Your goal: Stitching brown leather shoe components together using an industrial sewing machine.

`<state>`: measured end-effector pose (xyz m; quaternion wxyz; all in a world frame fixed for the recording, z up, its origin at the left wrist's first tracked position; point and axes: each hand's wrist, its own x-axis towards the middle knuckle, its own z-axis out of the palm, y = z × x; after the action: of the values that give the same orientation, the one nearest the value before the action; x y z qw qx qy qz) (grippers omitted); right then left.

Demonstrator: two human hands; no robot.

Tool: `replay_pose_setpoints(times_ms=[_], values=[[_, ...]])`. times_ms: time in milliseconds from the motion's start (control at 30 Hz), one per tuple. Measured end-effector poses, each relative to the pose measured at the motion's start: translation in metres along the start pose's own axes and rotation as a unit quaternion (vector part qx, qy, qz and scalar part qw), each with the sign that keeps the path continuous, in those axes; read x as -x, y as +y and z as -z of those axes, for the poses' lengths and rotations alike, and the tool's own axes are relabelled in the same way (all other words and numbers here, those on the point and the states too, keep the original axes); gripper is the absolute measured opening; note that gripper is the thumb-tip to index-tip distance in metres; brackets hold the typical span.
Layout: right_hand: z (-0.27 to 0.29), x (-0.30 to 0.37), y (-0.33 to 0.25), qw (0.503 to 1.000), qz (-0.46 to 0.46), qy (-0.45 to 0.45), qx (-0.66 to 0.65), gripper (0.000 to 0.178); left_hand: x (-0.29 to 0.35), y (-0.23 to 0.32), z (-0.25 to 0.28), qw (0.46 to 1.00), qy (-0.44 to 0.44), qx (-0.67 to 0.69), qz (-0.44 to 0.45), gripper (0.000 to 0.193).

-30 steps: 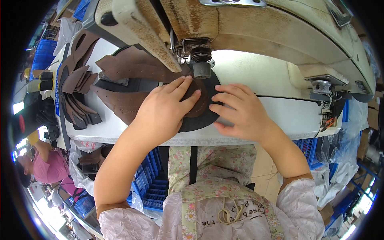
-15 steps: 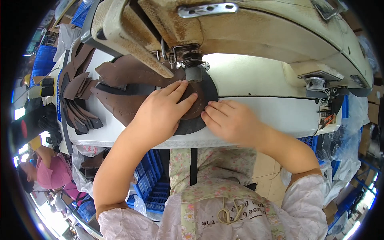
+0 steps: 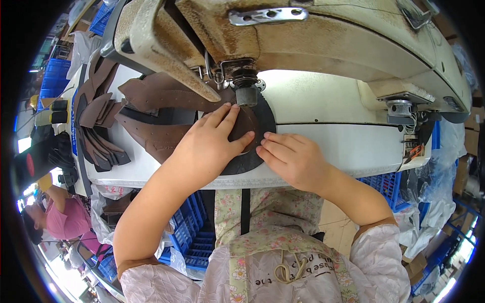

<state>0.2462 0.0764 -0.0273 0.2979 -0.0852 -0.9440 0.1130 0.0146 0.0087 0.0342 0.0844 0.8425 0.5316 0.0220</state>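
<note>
Step looks like guiding-through: left hand (image 3: 203, 148), unclenched, flat on a brown, perforated, leather-like winged piece (image 3: 164, 92), which runs beneath a worn cream sewing machine (image 3: 333, 48) just beyond that hand. Right hand (image 3: 297, 160), fingers bunched, meets a matt black rounded rim (image 3: 268, 115), pinch unclear; next move probably calls for turning that curve evenly

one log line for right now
left hand: on brown piece | right hand: at edge of black piece | sewing machine: overhanging both
</note>
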Motion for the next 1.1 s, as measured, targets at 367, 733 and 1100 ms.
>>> replay_pose_setpoints(times_ms=[367,733,1100], values=[[-0.003,0.001,0.000,1.000,-0.003,0.000,0.004,0.020,0.002,-0.003,-0.001,1.000,0.002,0.017,-0.001,0.056],[0.002,-0.008,-0.001,0.999,-0.023,-0.026,-0.017,0.018,0.000,-0.002,0.001,1.000,0.008,0.000,-0.025,0.049],[-0.005,0.001,-0.003,0.999,-0.018,0.002,-0.029,0.018,0.001,-0.003,-0.001,0.999,0.024,-0.002,-0.034,0.047]])
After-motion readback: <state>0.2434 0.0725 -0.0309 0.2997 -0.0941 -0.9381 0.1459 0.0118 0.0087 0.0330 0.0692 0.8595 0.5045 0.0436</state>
